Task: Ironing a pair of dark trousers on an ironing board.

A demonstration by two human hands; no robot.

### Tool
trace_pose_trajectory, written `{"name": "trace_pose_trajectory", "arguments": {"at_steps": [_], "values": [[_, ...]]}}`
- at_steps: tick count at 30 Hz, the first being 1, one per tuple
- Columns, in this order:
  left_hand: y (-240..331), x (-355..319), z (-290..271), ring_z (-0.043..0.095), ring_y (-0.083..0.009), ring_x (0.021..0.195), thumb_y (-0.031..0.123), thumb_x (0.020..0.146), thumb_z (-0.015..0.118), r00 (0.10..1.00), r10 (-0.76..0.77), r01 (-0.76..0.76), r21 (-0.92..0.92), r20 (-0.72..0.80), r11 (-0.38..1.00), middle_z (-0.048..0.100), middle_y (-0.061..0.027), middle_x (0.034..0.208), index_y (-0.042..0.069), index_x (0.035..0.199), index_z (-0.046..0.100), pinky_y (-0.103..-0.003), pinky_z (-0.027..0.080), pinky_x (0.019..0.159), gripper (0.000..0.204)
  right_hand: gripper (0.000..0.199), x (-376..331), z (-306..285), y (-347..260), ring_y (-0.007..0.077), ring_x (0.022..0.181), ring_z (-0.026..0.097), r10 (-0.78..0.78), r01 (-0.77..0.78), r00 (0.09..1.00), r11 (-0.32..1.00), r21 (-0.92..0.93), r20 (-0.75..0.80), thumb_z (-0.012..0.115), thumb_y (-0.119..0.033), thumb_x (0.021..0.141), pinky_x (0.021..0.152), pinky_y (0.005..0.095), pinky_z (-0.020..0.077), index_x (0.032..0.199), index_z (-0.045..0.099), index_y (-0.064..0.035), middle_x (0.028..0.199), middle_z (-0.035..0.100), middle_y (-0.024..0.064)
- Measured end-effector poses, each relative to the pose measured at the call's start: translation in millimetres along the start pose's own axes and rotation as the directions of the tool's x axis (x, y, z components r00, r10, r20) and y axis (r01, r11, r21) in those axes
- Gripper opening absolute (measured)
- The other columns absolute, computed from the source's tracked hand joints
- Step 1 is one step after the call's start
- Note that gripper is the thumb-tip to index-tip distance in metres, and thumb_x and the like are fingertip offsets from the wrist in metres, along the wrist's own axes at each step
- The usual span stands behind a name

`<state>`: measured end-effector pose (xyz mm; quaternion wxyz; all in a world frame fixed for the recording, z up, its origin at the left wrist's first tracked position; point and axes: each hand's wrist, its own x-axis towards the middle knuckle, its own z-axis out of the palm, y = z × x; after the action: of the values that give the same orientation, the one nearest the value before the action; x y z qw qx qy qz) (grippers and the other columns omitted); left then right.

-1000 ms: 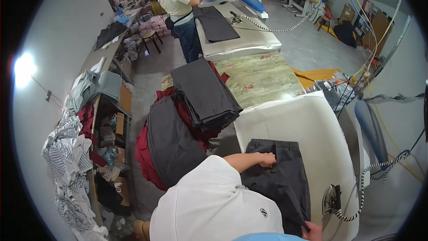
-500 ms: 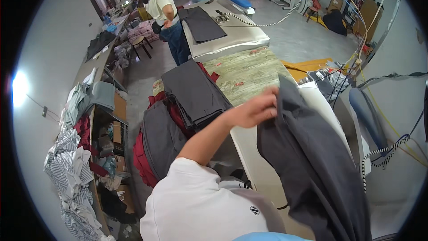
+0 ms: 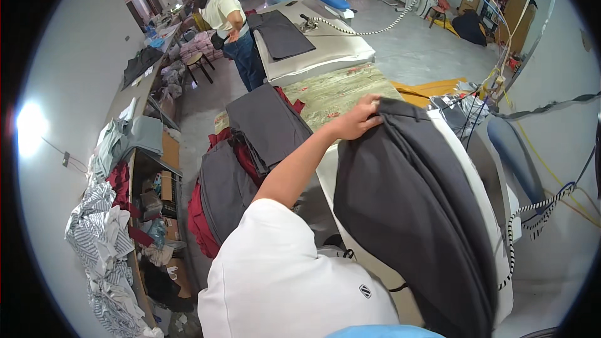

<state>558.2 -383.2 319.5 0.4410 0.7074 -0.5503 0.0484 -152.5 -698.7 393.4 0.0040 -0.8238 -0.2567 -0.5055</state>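
Your left hand [image 3: 358,120] grips one pair of trousers [image 3: 407,194] over one padded table [image 3: 327,166]; your right hand is out of view. Two garment piles [image 3: 266,122] sit leftward. The waistband [image 3: 404,109] reaches farther out than before.

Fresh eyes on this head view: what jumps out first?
The dark grey trousers, held at the waistband by the left hand over the pale padded table, right of centre. Next, the folded grey stack left of centre, and the bright light at far left.
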Motion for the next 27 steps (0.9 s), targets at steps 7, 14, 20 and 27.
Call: {"name": "trace_pose_trajectory", "arguments": {"at_steps": [7,14,20,27], "values": [[-99,-116,220,0.044,-0.0426,0.133,0.025,0.088,0.068,0.635,-0.772,0.594,0.622,0.026,0.510,0.052,-0.0213,0.138,0.002,0.137,0.050,-0.049,0.042,0.109,0.057,0.033,-174,229,-174,0.0450,0.094,0.063,0.831,-0.814,-0.200,0.154,-0.560,0.519,0.064,-0.017,0.092,0.081,0.0538,0.0511,0.123,0.063,-0.0049,0.102,0.067,0.0249],[127,-99,423,0.041,-0.0408,0.138,0.034,0.079,0.081,0.680,0.182,-0.151,-0.107,0.710,0.983,0.041,-0.0193,0.152,0.014,0.150,0.042,-0.054,0.045,0.106,0.083,0.026,-77,261,-157,0.0444,0.085,0.065,0.782,-0.893,-0.345,-0.104,-0.438,0.519,0.066,-0.029,0.093,0.072,0.0533,0.0520,0.103,0.062,-0.0054,0.086,0.068,0.0227],[225,-109,529,0.048,-0.0438,0.132,0.037,0.082,0.079,0.433,0.239,-0.447,-0.023,0.869,0.894,0.044,-0.0171,0.150,0.022,0.146,0.046,-0.053,0.050,0.098,0.074,0.028,-55,205,-153,0.0423,0.082,0.067,0.733,-0.871,-0.386,-0.089,-0.483,0.560,0.068,-0.029,0.091,0.071,0.0521,0.0536,0.109,0.062,-0.0075,0.083,0.070,0.0184],[213,-119,575,0.065,-0.0409,0.104,0.027,0.093,0.066,0.026,0.259,-0.403,-0.227,0.966,0.887,0.065,-0.0142,0.117,0.011,0.117,0.061,-0.049,0.054,0.087,0.029,0.026,-95,108,-154,0.0421,0.089,0.067,0.727,-0.809,-0.514,-0.235,-0.539,0.455,0.071,-0.023,0.088,0.078,0.0500,0.0534,0.108,0.066,-0.0067,0.093,0.070,0.0204]]}}
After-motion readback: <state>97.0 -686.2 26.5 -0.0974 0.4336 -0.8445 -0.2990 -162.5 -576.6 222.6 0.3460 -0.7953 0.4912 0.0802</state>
